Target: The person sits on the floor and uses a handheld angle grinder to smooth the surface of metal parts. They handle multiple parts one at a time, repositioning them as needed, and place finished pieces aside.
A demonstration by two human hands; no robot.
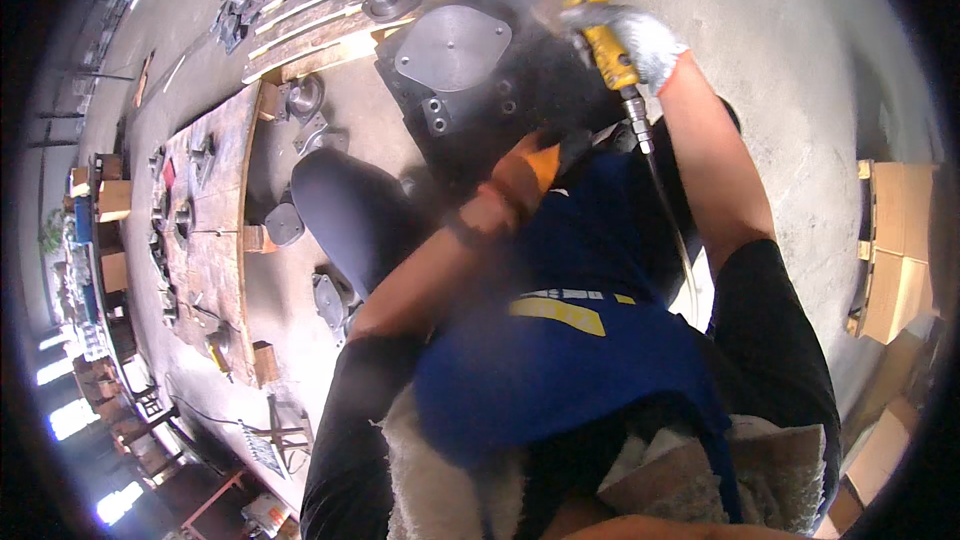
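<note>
Yellow air tool (608,52) gripped in the gloved right hand (645,40), its hose trailing back along the forearm. Below it, the left hand (520,180) presses a dark metal casting (470,90); its grip is blurred. Haze hides how much is ground.

A single wide fisheye view is taken from the person's head, aimed steeply down over a blue apron (560,360) and both forearms at close range, with the concrete floor (800,50) curved toward the rim.
</note>
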